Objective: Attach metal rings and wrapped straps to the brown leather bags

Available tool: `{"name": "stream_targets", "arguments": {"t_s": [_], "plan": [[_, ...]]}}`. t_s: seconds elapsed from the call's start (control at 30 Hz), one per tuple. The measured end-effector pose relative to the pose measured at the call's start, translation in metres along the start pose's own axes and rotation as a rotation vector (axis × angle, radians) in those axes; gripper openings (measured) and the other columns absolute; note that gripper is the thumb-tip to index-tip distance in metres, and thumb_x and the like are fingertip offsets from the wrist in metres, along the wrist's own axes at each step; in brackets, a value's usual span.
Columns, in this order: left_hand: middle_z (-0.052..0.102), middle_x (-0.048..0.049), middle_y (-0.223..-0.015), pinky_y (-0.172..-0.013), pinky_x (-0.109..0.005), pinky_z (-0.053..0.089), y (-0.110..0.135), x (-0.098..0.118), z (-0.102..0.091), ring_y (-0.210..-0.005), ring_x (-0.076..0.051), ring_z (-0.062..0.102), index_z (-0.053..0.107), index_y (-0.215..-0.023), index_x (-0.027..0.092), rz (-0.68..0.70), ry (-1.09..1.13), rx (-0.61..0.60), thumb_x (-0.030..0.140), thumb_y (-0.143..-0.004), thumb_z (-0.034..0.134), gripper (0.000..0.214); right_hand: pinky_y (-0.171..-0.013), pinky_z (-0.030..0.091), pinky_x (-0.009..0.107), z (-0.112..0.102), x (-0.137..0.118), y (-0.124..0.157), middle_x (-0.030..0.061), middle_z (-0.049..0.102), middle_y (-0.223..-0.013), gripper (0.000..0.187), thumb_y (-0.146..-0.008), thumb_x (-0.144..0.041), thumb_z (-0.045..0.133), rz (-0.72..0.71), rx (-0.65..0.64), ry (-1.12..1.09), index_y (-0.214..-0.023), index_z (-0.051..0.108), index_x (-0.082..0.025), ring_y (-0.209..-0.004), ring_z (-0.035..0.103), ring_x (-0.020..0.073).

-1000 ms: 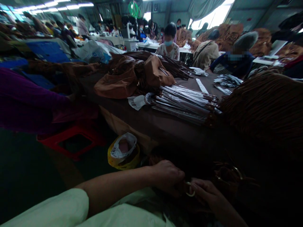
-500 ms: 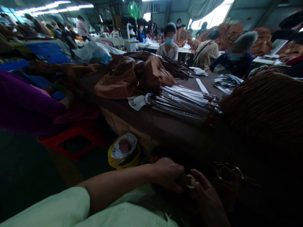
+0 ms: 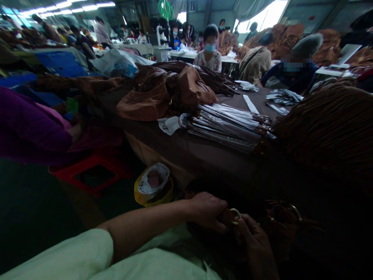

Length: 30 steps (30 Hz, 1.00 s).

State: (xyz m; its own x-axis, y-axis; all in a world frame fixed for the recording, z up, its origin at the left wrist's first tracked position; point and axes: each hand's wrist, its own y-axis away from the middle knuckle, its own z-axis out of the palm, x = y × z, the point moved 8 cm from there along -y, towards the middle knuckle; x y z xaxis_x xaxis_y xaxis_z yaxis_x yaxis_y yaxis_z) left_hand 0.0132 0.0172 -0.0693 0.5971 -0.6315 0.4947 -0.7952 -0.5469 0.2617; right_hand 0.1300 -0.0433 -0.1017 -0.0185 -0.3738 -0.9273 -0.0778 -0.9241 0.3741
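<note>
Low in the head view, my left hand [image 3: 208,210] is closed on a dark brown strap end that carries a metal ring [image 3: 234,216]. My right hand [image 3: 255,243] meets it from the right, its fingers pinched at the same ring. Both hands work in shadow just below the table edge. More rings and brown leather hardware [image 3: 287,217] lie just to the right of my hands. A brown fringed bag [image 3: 326,128] fills the right side above them.
The brown table [image 3: 186,149] carries a bundle of plastic-wrapped straps [image 3: 230,126] and brown leather bags [image 3: 166,91]. A yellow bucket with a white bag [image 3: 153,184] and a red stool [image 3: 93,173] stand on the floor at left. A person in purple [image 3: 32,126] sits at left; others work behind.
The ring has risen a little between my hands. My right hand has turned so its back faces me and slid closer under my left hand.
</note>
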Motion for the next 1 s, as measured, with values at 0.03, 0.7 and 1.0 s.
{"name": "stream_targets", "arguments": {"t_s": [0.03,0.7,1.0], "plan": [[0.070,-0.0054,-0.093,-0.057,-0.027,0.046,-0.001,0.001,0.001,-0.080,-0.024,0.067,0.059,-0.095,0.022,0.015,-0.009,-0.002,0.059,-0.072,0.058,0.044,-0.047,0.031,0.020,0.001,0.003,0.000,-0.0062,0.039,-0.053,0.037,-0.079,-0.053,0.064,0.033,0.008,-0.059,-0.065,0.056,-0.020,-0.050,0.034,0.0081],[0.069,-0.0035,-0.093,-0.053,-0.024,0.039,0.001,0.004,0.002,-0.079,-0.021,0.066,0.062,-0.101,0.024,0.032,0.133,-0.144,0.061,-0.072,0.057,0.047,-0.086,0.052,0.030,-0.011,-0.017,-0.005,0.0036,0.067,-0.110,0.034,-0.077,-0.044,0.064,-0.297,-0.046,0.442,-0.107,0.067,-0.027,-0.103,0.063,0.0241],[0.068,0.0005,-0.087,-0.051,-0.022,0.034,0.001,-0.002,0.005,-0.072,-0.017,0.062,0.063,-0.101,0.027,0.005,0.188,-0.137,0.059,-0.074,0.057,0.042,-0.082,0.052,0.031,0.007,-0.025,0.002,0.0063,0.061,-0.109,0.026,-0.092,-0.038,0.044,-0.610,0.046,0.664,-0.112,0.056,-0.026,-0.098,0.062,0.0200]]}}
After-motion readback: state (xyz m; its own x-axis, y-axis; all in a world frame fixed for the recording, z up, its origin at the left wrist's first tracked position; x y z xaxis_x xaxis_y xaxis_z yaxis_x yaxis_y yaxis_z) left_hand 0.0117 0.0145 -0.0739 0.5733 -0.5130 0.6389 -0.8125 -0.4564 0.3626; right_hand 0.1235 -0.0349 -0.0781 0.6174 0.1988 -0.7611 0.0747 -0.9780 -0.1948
